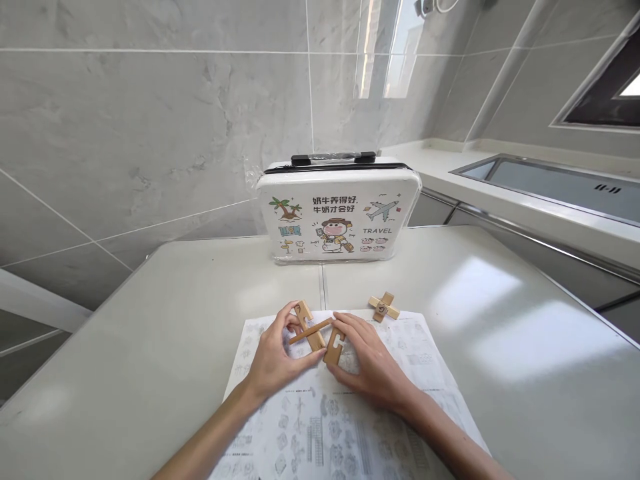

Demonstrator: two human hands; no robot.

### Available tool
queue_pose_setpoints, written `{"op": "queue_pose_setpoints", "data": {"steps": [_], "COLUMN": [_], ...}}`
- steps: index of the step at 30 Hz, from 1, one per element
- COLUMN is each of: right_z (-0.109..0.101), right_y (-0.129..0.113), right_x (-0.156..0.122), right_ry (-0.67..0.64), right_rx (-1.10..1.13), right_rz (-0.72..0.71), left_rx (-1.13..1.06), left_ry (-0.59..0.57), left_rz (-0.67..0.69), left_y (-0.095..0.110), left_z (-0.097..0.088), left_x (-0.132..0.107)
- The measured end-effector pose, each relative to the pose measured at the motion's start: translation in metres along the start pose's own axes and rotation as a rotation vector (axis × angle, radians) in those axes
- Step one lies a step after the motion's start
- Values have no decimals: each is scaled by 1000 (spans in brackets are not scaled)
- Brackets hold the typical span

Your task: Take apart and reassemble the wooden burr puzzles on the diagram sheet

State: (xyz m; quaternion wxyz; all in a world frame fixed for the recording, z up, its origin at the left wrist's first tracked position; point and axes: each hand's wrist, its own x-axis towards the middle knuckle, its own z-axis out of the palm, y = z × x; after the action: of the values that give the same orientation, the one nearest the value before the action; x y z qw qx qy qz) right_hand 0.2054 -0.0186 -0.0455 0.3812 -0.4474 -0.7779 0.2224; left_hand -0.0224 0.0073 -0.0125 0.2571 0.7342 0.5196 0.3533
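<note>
My left hand (pixel 274 349) is closed around a notched wooden puzzle piece (pixel 316 341) that stands tilted, with a dark mark near its top. A thin wooden strip (pixel 310 331) crosses this piece at a slant. Between the thumb and fingers of my right hand (pixel 371 353) is a flat wooden puzzle piece (pixel 332 353) with a cut-out slot in its edge. The two held pieces are close together over the printed sheet; whether they touch I cannot tell. Past my right hand lies an assembled wooden cross (pixel 384 307) with a mark on its middle.
Under my hands is a large paper sheet (pixel 295 433) printed with small diagrams. A white carry case (pixel 340 213) in clear plastic stands at the back of the glossy table (pixel 150 320), near the tiled wall. To the right is a counter with a sink (pixel 550 187).
</note>
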Motion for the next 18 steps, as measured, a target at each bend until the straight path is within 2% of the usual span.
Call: {"op": "queue_pose_setpoints", "data": {"steps": [7,11,18], "right_z": [-15,-18,-23], "right_y": [-10,-15,-20], "right_x": [7,10,11], "right_ry": [24,23,-88], "right_rx": [307,406,501], "right_rz": [66,101,102], "left_rx": [-7,-36,-135], "left_ry": [-167,-242,-263], "left_rz": [79,85,67], "left_y": [1,1,2], "left_z": [-1,-4,-9], "left_x": [-4,-3,5]}}
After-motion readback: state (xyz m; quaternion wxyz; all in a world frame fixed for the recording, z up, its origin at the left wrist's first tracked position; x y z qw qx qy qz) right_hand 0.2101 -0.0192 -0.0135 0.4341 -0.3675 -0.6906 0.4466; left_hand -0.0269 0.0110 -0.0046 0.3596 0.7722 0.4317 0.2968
